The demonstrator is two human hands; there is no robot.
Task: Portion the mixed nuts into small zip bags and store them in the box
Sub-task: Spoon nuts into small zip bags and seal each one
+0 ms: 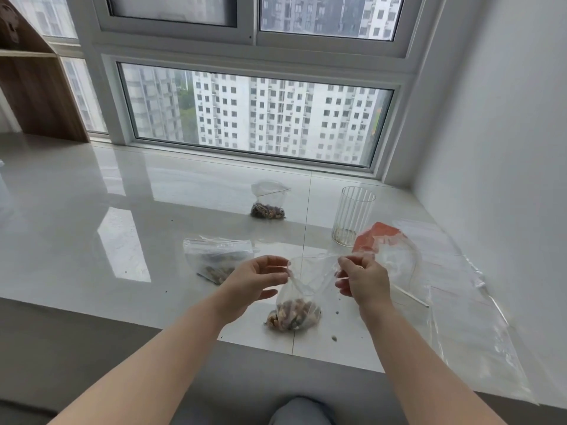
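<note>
The bag in hand stands on the pale sill near its front edge, its bottom filled with mixed nuts and its clear top drawn up between both hands. The left hand pinches the left side of the mouth with curled fingers; the right hand is clamped on the right side, so the top is stretched between them. By the look of it, the person is lining up the zip strip to seal it, though whether any part of the strip is already pressed together is too fine to tell. A few crumbs lie loose on the sill just right of the bag. To the left, a second bag with nuts lies slumped on its side, and farther back a third bag stands upright with nuts in its base; whether either is zipped cannot be told. At right a ribbed glass stands with only a little left at its bottom, so most of the nuts seem portioned. Beside it sits an orange pack, partly behind a large clear plastic bag spread along the wall. No box shows here, so storing is judged wholly undone: three bags filled, sealing under way, boxing left.
</note>
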